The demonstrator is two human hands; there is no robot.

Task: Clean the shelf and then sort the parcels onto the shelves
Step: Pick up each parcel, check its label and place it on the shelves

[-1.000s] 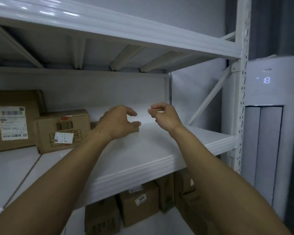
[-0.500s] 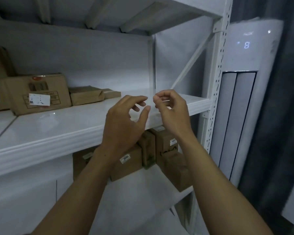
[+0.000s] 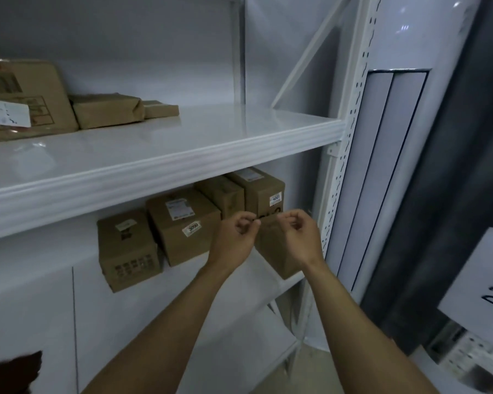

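Hovering hands (image 3: 234, 237) (image 3: 300, 237) just before stacked parcels (image 3: 264, 191)

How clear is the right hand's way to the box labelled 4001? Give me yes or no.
Probably yes: the right hand is right in front of the box labelled 4001 on the lower shelf, with nothing between them.

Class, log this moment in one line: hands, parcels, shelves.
left hand curled, nothing seen held | right hand likewise | both before box 4001, lower shelf | upper shelf: three parcels at left
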